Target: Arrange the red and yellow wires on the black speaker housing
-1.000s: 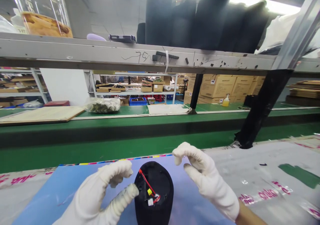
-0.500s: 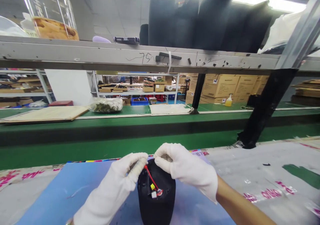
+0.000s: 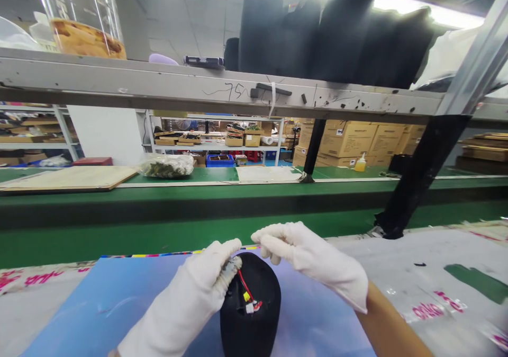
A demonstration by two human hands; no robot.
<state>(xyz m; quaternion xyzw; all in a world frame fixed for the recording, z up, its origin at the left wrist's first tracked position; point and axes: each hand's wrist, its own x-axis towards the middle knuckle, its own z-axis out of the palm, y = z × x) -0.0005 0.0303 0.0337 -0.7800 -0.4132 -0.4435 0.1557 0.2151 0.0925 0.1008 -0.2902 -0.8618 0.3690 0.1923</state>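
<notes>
A black rounded housing (image 3: pixel 256 328) stands on the blue sheet in front of me. On its upper face are a red wire (image 3: pixel 243 282), a small yellow piece (image 3: pixel 246 296) and a white connector (image 3: pixel 250 308). My left hand (image 3: pixel 210 275), in a white glove, is closed at the housing's upper left edge. The wire runs up to its fingertips; a greyish bit shows between the fingers, too unclear to name. My right hand (image 3: pixel 301 251), also gloved in white, is just above the housing's upper right edge, fingers stretched out, holding nothing visible.
A blue sheet (image 3: pixel 130 288) covers the bench, with printed plastic film (image 3: pixel 428 277) at the right. Beyond lies a green conveyor belt (image 3: pixel 222 206). A metal shelf (image 3: pixel 159 79) crosses overhead, and a black-wrapped post (image 3: pixel 423 179) stands at the right.
My right hand has moved right and away from my left hand, its fingers now straighter. My left hand stays by the housing's upper edge, its fingers shifted slightly.
</notes>
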